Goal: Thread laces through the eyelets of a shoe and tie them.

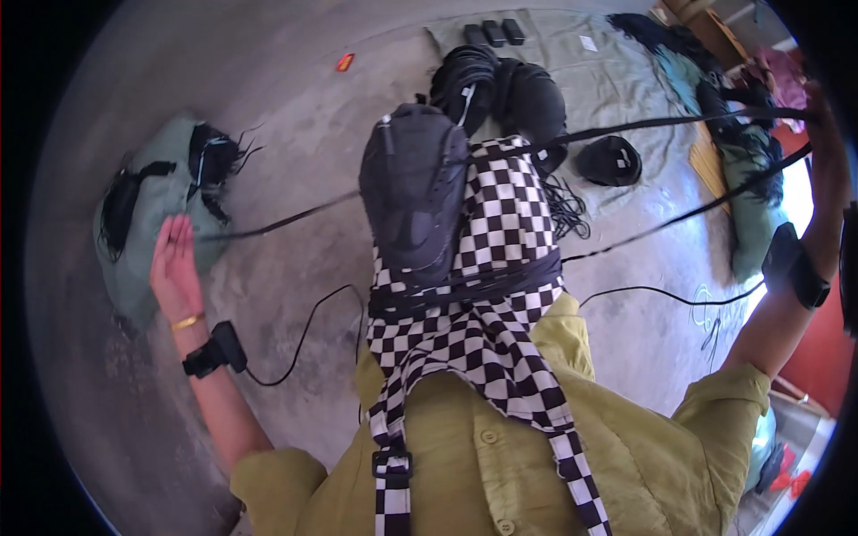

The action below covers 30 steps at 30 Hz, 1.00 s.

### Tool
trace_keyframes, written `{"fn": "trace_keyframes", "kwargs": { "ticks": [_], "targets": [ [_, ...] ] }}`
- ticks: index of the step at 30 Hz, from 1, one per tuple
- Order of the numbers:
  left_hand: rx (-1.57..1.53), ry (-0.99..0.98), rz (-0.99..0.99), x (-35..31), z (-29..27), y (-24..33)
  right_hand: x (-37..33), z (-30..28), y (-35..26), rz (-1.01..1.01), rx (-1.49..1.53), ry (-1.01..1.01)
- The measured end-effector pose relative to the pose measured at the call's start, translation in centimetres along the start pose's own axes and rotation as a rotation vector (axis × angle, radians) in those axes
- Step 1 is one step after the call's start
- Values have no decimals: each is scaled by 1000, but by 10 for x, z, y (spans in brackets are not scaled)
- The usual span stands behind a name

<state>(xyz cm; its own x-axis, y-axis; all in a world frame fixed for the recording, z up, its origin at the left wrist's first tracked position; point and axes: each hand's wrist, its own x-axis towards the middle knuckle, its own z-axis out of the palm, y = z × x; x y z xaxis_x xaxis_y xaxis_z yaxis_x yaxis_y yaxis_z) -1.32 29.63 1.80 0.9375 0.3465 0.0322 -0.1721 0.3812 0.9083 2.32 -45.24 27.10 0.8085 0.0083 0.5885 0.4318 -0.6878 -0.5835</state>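
Observation:
My left hand [177, 268] is held out at the left, a black cord [286, 219] stretched from its fingers to my lap. Its fingers are long and close together, with the cord pinched among them. High at the right edge, my right hand [824, 143] is partly dim and cut off. Two long black cords [679, 123] run taut to it from my lap, closed in its grip. On the black-and-white checked apron [505, 210] lies a dark, elongated padded form [413, 192]. Black bands [465, 288] wrap across the apron below it. The cords' crossing behind the form is hidden.
A green sack [161, 196] with black strands spilling out lies on the floor at left. Ahead, a grey sheet [608, 98] carries dark rounded bundles [527, 98], a black round container [609, 161] and small black boxes [494, 34]. Cables hang from black wrist devices [214, 350].

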Motion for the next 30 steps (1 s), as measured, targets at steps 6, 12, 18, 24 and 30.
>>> {"fn": "trace_keyframes", "kwargs": {
  "ticks": [6,12,18,24,30],
  "targets": [
    [361,-241,0,-58,149,-34,-35,122,14,-193,-451,-377],
    [271,-764,-120,-122,263,-64,-110,257,-49,509,500,-956],
    [457,-770,-73,-143,264,-89,-138,293,-44,828,929,-923],
    [568,-861,-59,-178,250,-119,-139,271,-19,1043,1251,-789],
    [509,-1214,204,-192,249,-140,-118,244,7,927,1302,-410]
  ]
}}
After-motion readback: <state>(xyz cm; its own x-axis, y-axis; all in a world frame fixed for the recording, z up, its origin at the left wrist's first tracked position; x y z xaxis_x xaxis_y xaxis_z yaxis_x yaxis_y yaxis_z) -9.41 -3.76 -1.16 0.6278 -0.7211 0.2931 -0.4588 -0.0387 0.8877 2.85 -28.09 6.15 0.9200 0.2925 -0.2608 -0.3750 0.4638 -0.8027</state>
